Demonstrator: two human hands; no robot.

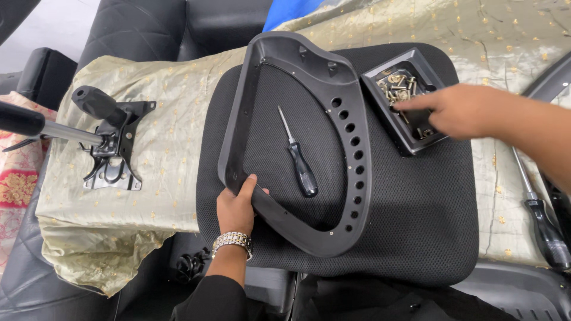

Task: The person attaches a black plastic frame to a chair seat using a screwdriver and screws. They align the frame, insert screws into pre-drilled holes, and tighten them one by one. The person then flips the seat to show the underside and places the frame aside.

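A black plastic chair frame (351,142) with a row of round holes lies on a black mesh seat cushion (416,214). My left hand (236,205) grips the frame's near left rim. My right hand (461,110) reaches into a small black tray (410,144) of brass-coloured screws (397,84), index finger extended among them. A black-handled screwdriver (299,159) rests on the cushion inside the frame.
A black metal chair tilt mechanism (113,148) with a lever and knob lies at the left on a gold patterned cloth (166,119). A second screwdriver (544,226) lies at the right edge. Black leather cushions surround the cloth.
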